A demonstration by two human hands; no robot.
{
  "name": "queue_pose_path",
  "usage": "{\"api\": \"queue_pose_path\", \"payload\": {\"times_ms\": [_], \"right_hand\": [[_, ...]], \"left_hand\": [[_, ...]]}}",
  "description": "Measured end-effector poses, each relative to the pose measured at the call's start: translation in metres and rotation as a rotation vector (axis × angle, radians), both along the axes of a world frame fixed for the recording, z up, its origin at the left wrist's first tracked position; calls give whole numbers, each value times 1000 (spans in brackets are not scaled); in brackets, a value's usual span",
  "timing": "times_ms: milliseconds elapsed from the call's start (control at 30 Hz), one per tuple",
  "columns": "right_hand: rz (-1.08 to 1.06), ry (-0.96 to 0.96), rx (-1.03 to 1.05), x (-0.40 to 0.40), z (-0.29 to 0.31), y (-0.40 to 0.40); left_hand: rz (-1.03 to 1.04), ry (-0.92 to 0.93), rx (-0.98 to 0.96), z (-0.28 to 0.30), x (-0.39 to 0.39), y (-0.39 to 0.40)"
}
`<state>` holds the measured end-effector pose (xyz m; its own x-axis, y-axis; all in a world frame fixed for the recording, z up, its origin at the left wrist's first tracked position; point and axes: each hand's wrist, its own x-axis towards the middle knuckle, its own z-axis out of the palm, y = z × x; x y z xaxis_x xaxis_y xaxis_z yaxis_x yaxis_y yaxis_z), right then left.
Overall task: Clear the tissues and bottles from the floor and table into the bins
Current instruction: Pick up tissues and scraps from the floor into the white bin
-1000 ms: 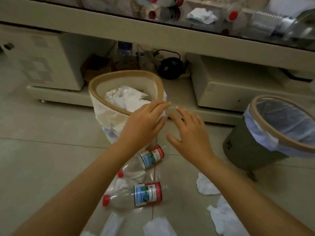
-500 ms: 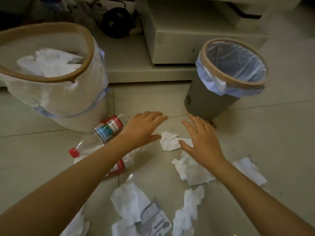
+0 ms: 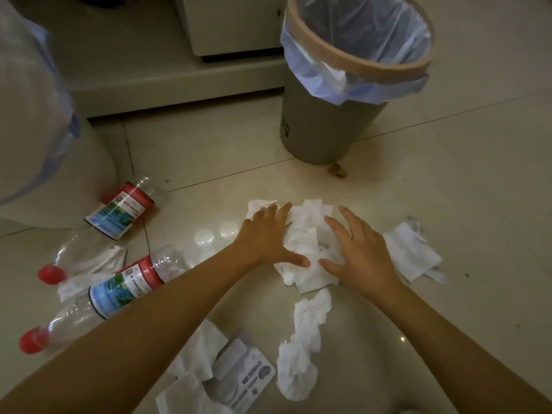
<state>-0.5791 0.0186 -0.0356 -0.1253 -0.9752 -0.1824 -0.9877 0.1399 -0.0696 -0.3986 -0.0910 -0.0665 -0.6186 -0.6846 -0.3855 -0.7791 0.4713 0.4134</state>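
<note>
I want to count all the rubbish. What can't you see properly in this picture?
- Head view: the white-lined bin at left is cut off by the frame edge; its contents are out of sight.
- The crumpled white tissue pile is partly covered by the left hand and right hand.
- The print on the flat plastic tissue packet is too small to read.
</note>
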Motion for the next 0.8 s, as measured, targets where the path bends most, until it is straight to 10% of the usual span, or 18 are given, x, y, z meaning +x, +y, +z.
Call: {"api": "queue_pose_path", "payload": {"times_ms": [800], "right_hand": [[-190, -80, 47, -28, -16, 19]], "left_hand": [[57, 370, -237, 37, 18, -28]]}}
